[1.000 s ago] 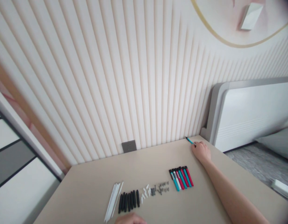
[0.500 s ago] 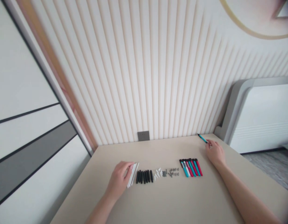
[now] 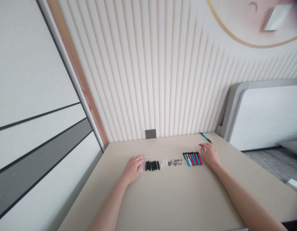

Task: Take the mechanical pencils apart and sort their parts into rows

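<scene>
My left hand (image 3: 133,169) rests on the table's left part, its fingers stretched over thin white sticks (image 3: 143,166) that it partly hides. To their right is a row of black tubular grips (image 3: 152,165). Small white pieces (image 3: 164,163) and small grey metal parts (image 3: 177,162) follow. My right hand (image 3: 210,154) holds nothing, fingers apart, just beside a row of teal, red and white pen barrels (image 3: 193,158) with black ends. Behind it, a teal and black pen (image 3: 206,138) lies alone near the table's back right corner.
The beige table (image 3: 172,199) meets a ribbed wall (image 3: 148,70) with a dark socket (image 3: 150,133) low on it. A white panelled cabinet front (image 3: 42,160) stands left. At right is a grey-white headboard (image 3: 266,112).
My right hand has let go of the teal pen and moved left and nearer, beside the barrels. My left hand now covers more of the white sticks. The camera view has shifted.
</scene>
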Available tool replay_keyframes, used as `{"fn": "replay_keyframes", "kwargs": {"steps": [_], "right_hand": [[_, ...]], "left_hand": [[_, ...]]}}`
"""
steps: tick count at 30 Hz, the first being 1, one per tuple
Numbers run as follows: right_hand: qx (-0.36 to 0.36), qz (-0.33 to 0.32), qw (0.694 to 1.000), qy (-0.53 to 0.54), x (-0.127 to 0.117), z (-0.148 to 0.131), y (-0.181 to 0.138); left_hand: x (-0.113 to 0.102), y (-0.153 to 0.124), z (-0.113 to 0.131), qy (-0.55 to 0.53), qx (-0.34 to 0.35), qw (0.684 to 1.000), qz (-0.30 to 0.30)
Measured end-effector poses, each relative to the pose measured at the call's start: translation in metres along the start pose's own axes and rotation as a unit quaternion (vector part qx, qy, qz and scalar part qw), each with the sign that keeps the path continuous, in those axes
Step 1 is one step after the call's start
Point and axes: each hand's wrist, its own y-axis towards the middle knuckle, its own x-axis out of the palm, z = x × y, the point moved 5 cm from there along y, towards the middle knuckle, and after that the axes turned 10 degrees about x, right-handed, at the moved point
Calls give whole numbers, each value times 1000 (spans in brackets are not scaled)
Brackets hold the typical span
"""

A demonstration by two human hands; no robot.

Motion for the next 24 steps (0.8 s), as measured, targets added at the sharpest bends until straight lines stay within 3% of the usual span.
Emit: {"fn": "replay_keyframes", "kwargs": {"steps": [18, 24], "right_hand": [[-5, -61, 998, -3, 20, 11, 5], [-13, -63, 998, 8, 19, 12, 7]], "left_hand": [[2, 1, -10, 32, -15, 999, 22], [-1, 6, 2, 24, 23, 999, 21]]}}
